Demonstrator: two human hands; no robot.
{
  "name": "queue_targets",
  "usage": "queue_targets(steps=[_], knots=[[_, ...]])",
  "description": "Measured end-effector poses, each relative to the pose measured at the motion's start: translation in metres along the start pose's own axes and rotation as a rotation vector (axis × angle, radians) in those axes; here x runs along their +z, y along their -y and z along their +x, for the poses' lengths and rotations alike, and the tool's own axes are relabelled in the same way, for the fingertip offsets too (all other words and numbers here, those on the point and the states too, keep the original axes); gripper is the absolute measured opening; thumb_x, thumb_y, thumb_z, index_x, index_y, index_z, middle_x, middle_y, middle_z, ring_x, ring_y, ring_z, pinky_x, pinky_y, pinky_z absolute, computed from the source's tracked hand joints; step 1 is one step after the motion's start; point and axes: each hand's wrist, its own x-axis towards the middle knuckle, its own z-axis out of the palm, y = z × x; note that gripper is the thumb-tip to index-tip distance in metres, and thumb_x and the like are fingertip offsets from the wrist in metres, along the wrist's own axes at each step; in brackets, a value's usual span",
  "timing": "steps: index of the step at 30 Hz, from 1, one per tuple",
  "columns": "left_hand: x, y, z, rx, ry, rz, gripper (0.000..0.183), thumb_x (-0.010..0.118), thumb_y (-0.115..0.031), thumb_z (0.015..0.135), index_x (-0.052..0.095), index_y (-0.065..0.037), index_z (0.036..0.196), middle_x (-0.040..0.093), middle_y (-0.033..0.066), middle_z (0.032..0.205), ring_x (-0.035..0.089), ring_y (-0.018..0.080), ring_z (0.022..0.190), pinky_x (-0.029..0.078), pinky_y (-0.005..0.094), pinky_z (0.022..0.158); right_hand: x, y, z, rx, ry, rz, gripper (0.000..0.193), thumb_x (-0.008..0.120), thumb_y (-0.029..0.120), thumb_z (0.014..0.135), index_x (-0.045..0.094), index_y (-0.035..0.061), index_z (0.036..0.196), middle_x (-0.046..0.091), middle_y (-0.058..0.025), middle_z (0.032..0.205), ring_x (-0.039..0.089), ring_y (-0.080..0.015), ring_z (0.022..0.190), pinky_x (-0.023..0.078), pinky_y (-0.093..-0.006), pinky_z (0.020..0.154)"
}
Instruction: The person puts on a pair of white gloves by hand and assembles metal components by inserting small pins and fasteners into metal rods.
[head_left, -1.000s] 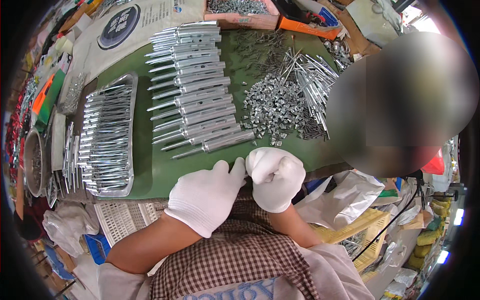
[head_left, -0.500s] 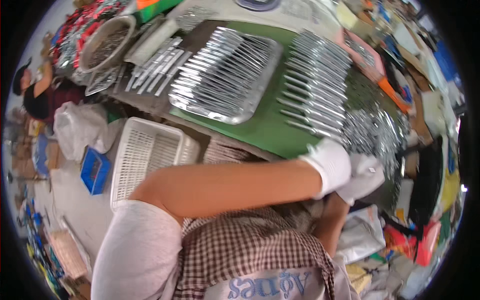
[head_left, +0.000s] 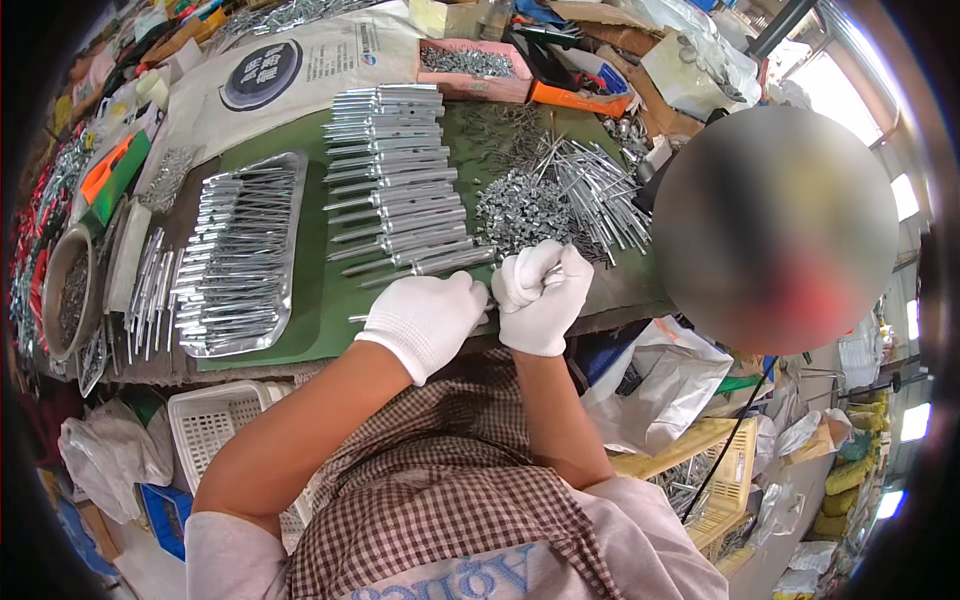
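Both my hands wear white gloves and meet at the table's near edge. My left hand (head_left: 425,320) is closed around a thin metal rod (head_left: 357,318); its end pokes out left of the glove. Close beside it, my right hand (head_left: 543,298) is closed with fingers pinched; what they grip is hidden. Just beyond lies a row of metal rods with thicker sleeves (head_left: 410,205). A heap of small metal fittings (head_left: 525,212) and a pile of thin bare rods (head_left: 605,200) lie past my right hand.
A metal tray (head_left: 297,225) of similar rods stands left on the green mat (head_left: 315,170). At the back are a pink box (head_left: 475,88) of small parts and an orange box (head_left: 585,98). White and yellow baskets (head_left: 735,470) stand below the table. A blurred round patch covers the right.
The view has swung toward the right. My hands, overlapping before with the left arm stretched across me, now sit side by side in front of me.
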Motion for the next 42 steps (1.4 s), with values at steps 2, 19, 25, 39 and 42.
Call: queue_targets(steps=[2,19,25,39,42], knots=[[-0.001,-0.001,0.0,0.002,-0.002,-0.007,0.024,0.063,-0.034,0.094,0.06,-0.01,0.093,0.059,0.0091,0.08,0.066,0.0308,0.067,0.054,0.0439,0.06,-0.002,-0.001,0.0,0.012,-0.004,-0.02,0.045,0.036,0.027,0.098,0.038,0.009,0.057,0.025,0.003,0.051,0.023,-0.0106,0.044,0.017,-0.0294,0.044],[-0.002,-0.002,0.005,0.024,-0.075,-0.009,0.024,0.068,-0.033,0.089,0.06,-0.012,0.097,0.061,0.0062,0.08,0.065,0.028,0.07,0.051,0.0408,0.058,-0.02,0.029,-0.007,-0.36,0.061,-0.523,0.022,0.05,0.007,0.096,0.055,-0.0002,0.076,0.05,-0.001,0.067,0.036,-0.0067,0.055,0.029,-0.0234,0.05],[-0.026,-0.012,-0.015,0.021,-0.274,-0.068,0.025,0.075,-0.025,0.082,0.066,-0.013,0.102,0.061,0.0036,0.081,0.064,0.0234,0.07,0.051,0.0352,0.059,-0.003,0.049,-0.027,0.138,0.237,-1.292,0.021,0.064,0.019,0.095,0.067,-0.0008,0.091,0.064,-0.0069,0.079,0.057,-0.0135,0.068,0.048,-0.0265,0.066],[-0.039,0.001,-0.043,-0.213,0.127,-0.875,0.042,0.068,-0.041,0.091,0.071,-0.001,0.104,0.069,0.0126,0.085,0.067,0.0229,0.079,0.052,0.034,0.071,0.008,0.046,-0.04,-0.365,0.584,-1.476,0.019,0.074,0.018,0.084,0.063,0.0063,0.074,0.059,-0.0092,0.07,0.061,-0.0292,0.064,0.046,-0.0396,0.057],[-0.047,0.001,-0.069,-0.282,0.069,-0.72,0.032,0.07,-0.03,0.088,0.07,-0.001,0.103,0.068,0.016,0.087,0.066,0.0306,0.08,0.051,0.0367,0.074,0.006,0.056,-0.036,-0.211,0.335,-1.418,0.017,0.072,0.021,0.087,0.07,0.0052,0.082,0.064,-0.0107,0.076,0.063,-0.0285,0.069,0.05,-0.0358,0.063]])
